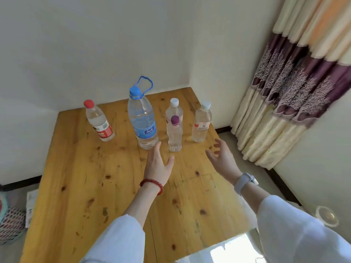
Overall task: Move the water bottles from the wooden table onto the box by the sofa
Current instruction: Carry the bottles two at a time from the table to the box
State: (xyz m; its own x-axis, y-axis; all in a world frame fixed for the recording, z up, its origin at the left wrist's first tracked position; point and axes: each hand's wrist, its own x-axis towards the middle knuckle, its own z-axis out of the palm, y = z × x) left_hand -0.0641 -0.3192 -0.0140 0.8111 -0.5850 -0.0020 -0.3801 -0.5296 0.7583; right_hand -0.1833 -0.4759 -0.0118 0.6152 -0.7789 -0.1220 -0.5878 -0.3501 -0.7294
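On the yellow wooden bench [106,186] stand 5 clear plastic water bottles [143,120]. My left hand [158,166] and right hand [222,158] reach with grips apart, holding nothing. Next I must grab 1.

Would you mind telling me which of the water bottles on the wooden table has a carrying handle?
The large blue-capped bottle, second from the left: a blue loop handle rises from its cap, and it is the biggest there.

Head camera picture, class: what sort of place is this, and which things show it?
Probably a room in a home: a knotty wooden table pushed into a plain white corner, and a long patterned curtain hanging to the floor.
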